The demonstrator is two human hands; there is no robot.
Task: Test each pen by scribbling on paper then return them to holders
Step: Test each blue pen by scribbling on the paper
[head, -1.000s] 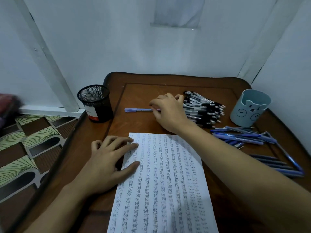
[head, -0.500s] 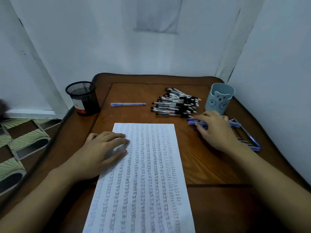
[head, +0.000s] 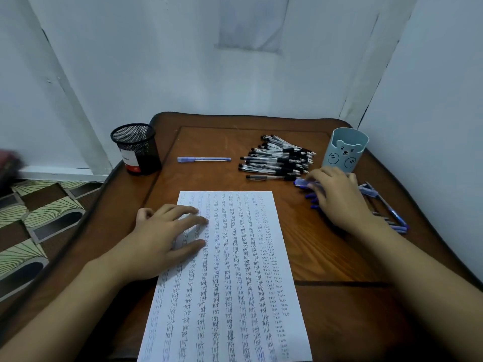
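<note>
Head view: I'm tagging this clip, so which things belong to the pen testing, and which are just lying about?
Job: written-on paper, black pen pile, blue pens, lone blue pen, black mesh holder, bear cup holder.
Lying about: blurred reddish thing at left edge.

A dark brown wooden table point(head: 326, 257) with a curved, raised rim and a lighter grained top stands pushed into a corner, with pale bluish-white walls point(head: 183, 69) rising directly behind it and close along its right side. Left of the table a white slanted beam point(head: 70, 100) runs down the wall. Below it lies a floor point(head: 39, 218) of brown, cream and green fan-patterned tiles (the light is dim and cool throughout).
</note>
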